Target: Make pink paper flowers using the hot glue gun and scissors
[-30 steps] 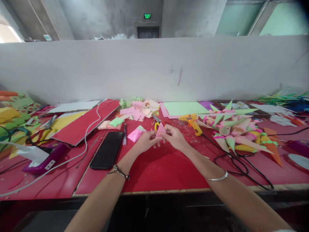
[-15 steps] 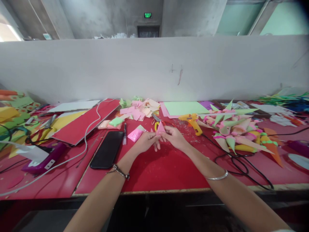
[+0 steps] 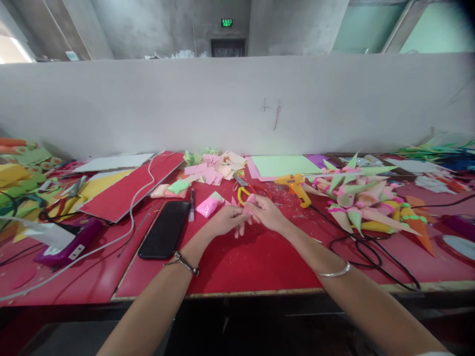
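Head view, around the hands: scissors (image 3: 243,189) just beyond at 12 o'clock; glue gun (image 3: 295,187) near 2; heaped paper cones (image 3: 349,193) at 3; pink packet (image 3: 208,206) at 9, near the wrist; phone (image 3: 165,230) between 8 and 9; paper scraps (image 3: 211,170) toward 11.
Pink piece (image 3: 252,199): at the dial's centre, largely covered by fingers.
Grip: right hand (image 3: 270,212) pinches it; left hand (image 3: 224,220) has its thumb and fingers closed on the lower edge.
Tabletop (image 3: 252,267): red, speckled with bits.
Room: pale partition (image 3: 185,104) and exit sign (image 3: 226,22) at 12.
Half a second ago: the piece stood as a clear triangle; now less shows.
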Action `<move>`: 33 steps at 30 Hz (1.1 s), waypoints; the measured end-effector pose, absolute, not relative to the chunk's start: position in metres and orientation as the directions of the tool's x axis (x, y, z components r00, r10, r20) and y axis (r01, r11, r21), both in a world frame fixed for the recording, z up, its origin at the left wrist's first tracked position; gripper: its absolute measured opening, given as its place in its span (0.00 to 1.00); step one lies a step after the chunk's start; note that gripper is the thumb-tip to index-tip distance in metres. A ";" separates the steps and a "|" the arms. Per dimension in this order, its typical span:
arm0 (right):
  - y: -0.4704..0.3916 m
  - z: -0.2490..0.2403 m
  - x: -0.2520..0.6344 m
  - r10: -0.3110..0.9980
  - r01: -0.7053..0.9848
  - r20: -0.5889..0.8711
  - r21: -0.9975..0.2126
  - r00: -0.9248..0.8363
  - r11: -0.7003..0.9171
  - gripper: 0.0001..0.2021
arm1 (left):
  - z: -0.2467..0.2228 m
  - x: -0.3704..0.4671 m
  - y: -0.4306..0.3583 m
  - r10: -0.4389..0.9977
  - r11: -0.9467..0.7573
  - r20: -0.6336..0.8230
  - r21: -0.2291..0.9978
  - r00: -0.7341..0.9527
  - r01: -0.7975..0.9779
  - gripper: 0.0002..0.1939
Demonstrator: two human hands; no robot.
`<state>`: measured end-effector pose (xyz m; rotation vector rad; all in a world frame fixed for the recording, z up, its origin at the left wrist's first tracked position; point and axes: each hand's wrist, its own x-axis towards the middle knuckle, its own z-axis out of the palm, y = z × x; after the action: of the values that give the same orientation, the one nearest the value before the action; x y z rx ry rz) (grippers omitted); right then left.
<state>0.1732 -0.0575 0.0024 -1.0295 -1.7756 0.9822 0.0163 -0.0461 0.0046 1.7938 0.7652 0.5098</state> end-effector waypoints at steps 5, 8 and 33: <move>-0.059 0.005 0.171 0.939 0.268 0.272 -0.907 -0.211 0.323 0.16 | 0.007 0.017 -0.047 0.719 -0.193 -0.044 0.946 0.694 0.259 0.14; -0.058 0.006 0.172 0.923 0.166 0.298 -0.925 -0.245 0.343 0.14 | 0.009 0.017 -0.045 0.744 -0.206 -0.009 0.948 0.668 0.242 0.15; -0.049 0.001 0.174 0.918 -0.043 0.297 -0.954 -0.264 0.297 0.12 | 0.012 0.015 -0.045 0.915 -0.230 0.075 0.905 0.397 0.359 0.25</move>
<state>0.1741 -0.0491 0.0013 -0.8366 -1.5297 1.1659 0.0146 -0.0450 0.0121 1.7829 1.1098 0.8018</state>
